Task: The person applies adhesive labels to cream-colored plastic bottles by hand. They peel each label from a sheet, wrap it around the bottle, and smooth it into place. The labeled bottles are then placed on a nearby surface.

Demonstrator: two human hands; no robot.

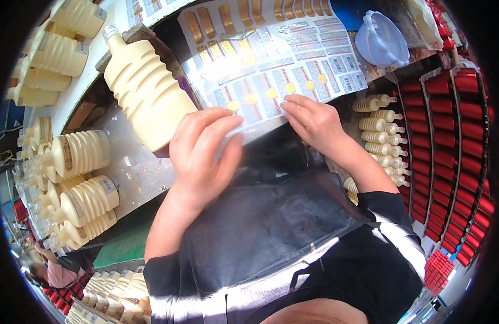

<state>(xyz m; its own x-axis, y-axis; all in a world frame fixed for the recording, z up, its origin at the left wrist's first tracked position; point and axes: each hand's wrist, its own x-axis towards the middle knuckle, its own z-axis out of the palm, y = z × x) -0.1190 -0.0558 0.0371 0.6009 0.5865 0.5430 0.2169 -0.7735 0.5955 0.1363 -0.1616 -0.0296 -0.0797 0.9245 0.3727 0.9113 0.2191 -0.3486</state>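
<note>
A glossy label sheet (271, 75) with gold strips and small blue-and-yellow labels lies in front of me. My left hand (201, 143) is at its near left corner, curved, with a gap between thumb and fingers; no held thing shows in it. The fingers of my right hand (314, 121) are close together on the sheet's near edge, seemingly pinching it. Just left of the sheet, a large cream ribbed bottle (147, 89) lies tilted, its neck pointing away from me. Part of its lower end is behind my left hand.
Cream bottles (79, 154) crowd the left side, some labelled. A pale blue basket (381, 40) stands beyond the sheet at the right. Smaller cream bottles (379, 135) and stacked red items (443, 146) fill the right. Another person (63, 272) is at the far lower left.
</note>
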